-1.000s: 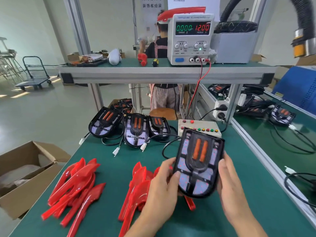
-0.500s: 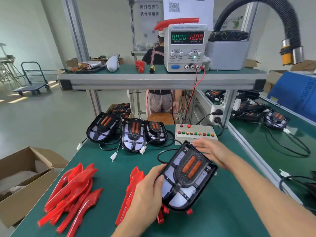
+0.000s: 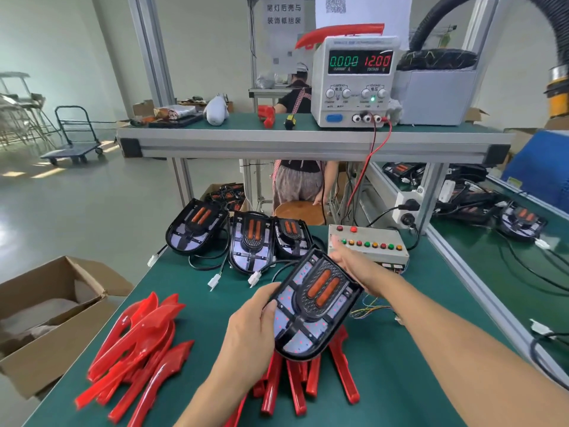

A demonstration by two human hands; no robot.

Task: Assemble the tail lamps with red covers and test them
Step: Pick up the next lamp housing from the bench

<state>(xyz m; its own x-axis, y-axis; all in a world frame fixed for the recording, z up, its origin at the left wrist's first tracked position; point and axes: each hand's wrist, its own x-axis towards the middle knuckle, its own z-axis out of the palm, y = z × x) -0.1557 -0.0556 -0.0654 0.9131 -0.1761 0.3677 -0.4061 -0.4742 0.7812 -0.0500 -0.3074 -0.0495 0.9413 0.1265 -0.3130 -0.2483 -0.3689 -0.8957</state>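
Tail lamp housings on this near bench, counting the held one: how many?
4. One in the left hand, the held housing; three in a row behind: left, middle, right. More may hide behind them.

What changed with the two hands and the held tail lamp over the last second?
The right hand let go of the tail lamp and reached forward to the button box, fingers extended at its front edge. The left hand now holds the lamp alone, tilted to the right and lower over the red covers. The three lamps at the back and the power supply reading stayed as they were.
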